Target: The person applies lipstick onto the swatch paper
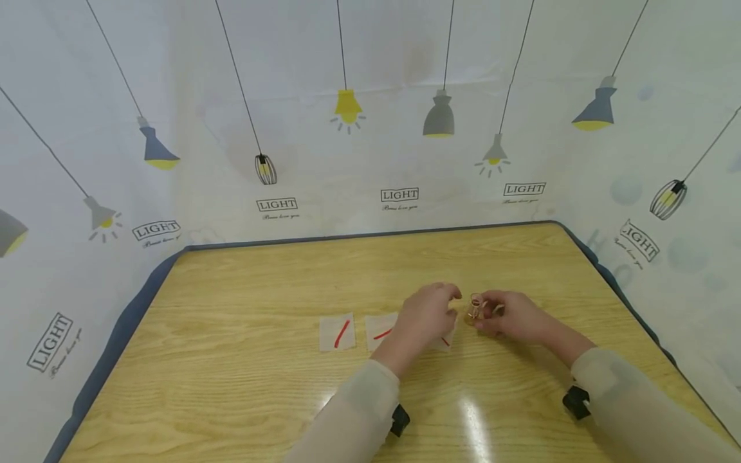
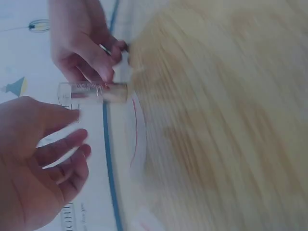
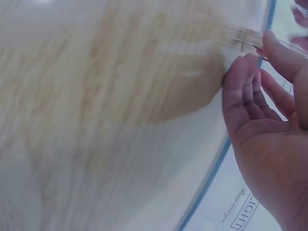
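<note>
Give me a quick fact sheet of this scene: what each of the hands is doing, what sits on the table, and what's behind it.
Right hand: pinches a small clear tube, upright on the table
Left hand: fingers relaxed, just left of the tube, holding nothing
Table: light wood, dark blue edge
On the table: pale squares with red marks, one partly hidden under the left hand
Backdrop: white sheet printed with hanging lamps and "LIGHT"
</note>
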`<state>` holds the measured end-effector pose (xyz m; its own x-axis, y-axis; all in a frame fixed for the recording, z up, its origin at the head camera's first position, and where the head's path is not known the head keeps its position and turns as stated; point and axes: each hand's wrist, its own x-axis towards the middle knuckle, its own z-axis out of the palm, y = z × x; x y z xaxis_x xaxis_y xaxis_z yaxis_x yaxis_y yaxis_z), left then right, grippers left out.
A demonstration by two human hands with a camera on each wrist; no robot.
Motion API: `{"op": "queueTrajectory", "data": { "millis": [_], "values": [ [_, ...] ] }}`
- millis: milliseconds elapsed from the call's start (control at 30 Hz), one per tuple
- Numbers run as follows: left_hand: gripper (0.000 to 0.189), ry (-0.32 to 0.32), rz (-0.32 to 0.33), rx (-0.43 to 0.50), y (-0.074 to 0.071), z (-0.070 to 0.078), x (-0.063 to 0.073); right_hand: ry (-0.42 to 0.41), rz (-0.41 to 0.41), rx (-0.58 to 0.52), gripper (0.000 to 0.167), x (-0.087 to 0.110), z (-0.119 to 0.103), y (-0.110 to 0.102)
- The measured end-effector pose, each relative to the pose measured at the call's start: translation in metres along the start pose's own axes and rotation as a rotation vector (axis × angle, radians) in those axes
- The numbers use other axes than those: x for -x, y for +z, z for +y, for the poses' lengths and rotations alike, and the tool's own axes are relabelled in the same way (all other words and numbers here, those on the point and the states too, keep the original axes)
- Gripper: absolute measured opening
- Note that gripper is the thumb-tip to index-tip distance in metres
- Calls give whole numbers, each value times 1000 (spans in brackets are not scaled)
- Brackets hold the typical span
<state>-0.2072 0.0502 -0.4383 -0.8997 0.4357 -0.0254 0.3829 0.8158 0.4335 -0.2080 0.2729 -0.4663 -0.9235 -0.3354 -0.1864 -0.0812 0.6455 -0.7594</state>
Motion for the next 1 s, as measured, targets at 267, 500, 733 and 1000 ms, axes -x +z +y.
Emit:
{"op": "queueTrajectory", "data": {
  "millis": [267,500,733,1000],
  "values": [
    [27,80,-110,-434,6,-15,20,-41,27,165,56,15,-17,-11],
    [26,64,-69,-472,14,-18,25,-110,145,257,60,34,-41,-22],
    [33,0,-39,-420,11,-20,24,-161,249,256,58,45,-71,-19],
    [43,-78,78,-258,-32,-29,37,-204,276,245,59,48,-104,7]
  ]
}}
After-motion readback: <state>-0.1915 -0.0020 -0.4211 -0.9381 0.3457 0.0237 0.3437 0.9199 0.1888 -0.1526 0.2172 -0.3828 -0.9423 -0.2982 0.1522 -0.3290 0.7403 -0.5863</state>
